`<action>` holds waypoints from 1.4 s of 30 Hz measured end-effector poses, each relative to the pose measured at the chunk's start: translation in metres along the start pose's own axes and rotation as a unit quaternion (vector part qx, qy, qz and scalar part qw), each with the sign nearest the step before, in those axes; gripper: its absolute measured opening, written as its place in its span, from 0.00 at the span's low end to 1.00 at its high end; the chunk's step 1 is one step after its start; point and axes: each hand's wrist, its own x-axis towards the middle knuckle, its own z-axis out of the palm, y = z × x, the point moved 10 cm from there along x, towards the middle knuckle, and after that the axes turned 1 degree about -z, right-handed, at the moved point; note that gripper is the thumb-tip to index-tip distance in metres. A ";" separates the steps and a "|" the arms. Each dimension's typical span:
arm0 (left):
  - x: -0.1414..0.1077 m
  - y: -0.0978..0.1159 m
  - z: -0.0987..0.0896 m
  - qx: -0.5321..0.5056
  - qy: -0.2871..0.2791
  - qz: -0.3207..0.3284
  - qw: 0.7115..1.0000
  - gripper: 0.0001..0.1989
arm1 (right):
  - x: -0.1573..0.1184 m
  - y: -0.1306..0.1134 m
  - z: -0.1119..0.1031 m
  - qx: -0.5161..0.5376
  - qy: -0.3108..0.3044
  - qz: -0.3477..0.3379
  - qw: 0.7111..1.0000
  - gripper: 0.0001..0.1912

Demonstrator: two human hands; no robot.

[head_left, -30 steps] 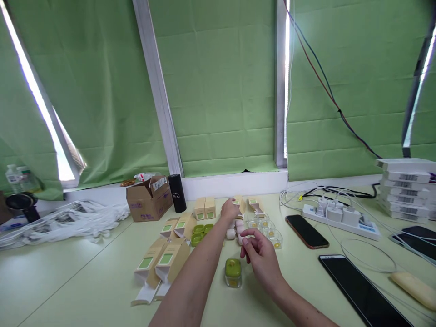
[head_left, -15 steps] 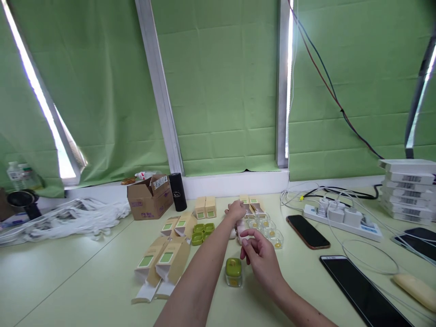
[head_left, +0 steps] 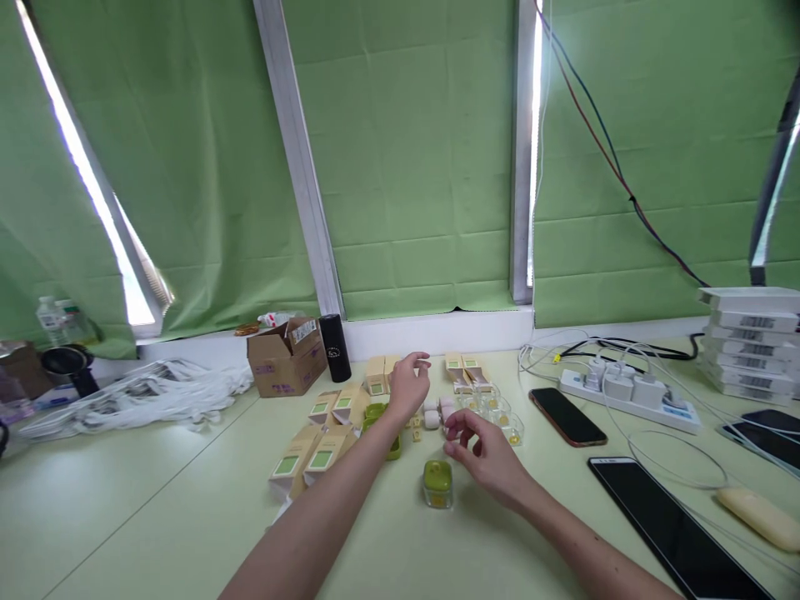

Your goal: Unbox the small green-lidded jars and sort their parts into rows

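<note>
My left hand [head_left: 409,387] hovers over the far middle of the table, fingers apart and nothing seen in them. It is beside two closed cream boxes [head_left: 376,375] and partly covers them. My left forearm hides part of the green square lids [head_left: 392,448]. My right hand [head_left: 491,460] is loosely curled with a gap between thumb and fingers, and appears to hold nothing. Just left of it, a small clear jar with a green lid [head_left: 437,483] stands upright. Beyond the fingertips are white and pinkish lumps [head_left: 431,415] and several open clear jars [head_left: 513,432] with yellow bottoms.
Several cream cartons with green labels [head_left: 322,458] lie left, and two more [head_left: 472,371] are at the back. A brown cardboard box [head_left: 286,358] and black cylinder [head_left: 336,348] stand behind. Phones [head_left: 567,417], a tablet [head_left: 675,525], a power strip [head_left: 631,398] and cables are right.
My left hand has moved left, away from the cartons at the back, and the whitish lumps now show. My right hand stays near the green-lidded jar. The view has shifted slightly.
</note>
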 end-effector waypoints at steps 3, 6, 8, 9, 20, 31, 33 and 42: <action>-0.032 0.007 -0.035 -0.026 0.025 0.030 0.999 0.11 | -0.007 0.001 0.014 -0.032 -0.089 0.005 0.996 0.25; -0.060 0.006 -0.063 -0.034 0.059 0.042 0.997 0.07 | -0.017 0.010 0.028 -0.056 -0.138 0.022 0.989 0.33; -0.074 0.000 -0.072 -0.032 0.073 0.041 0.996 0.07 | -0.021 0.017 0.035 -0.075 -0.144 0.034 0.986 0.30; -0.080 -0.004 -0.075 -0.031 0.080 0.038 0.996 0.08 | -0.021 0.020 0.037 -0.078 -0.142 0.042 0.986 0.28; -0.106 -0.031 -0.057 -0.134 0.064 0.032 0.988 0.13 | -0.009 0.013 0.043 0.370 -0.098 0.092 0.919 0.27; -0.124 -0.013 -0.044 -0.151 0.022 0.069 0.986 0.16 | -0.005 0.023 0.027 0.417 -0.018 0.101 0.903 0.29; -0.124 -0.013 -0.042 -0.158 0.015 0.078 0.984 0.18 | -0.005 0.023 0.023 0.380 0.002 0.089 0.921 0.31; -0.120 -0.024 -0.020 -0.300 -0.048 0.024 0.953 0.19 | -0.001 0.022 0.015 0.292 0.064 0.037 0.953 0.35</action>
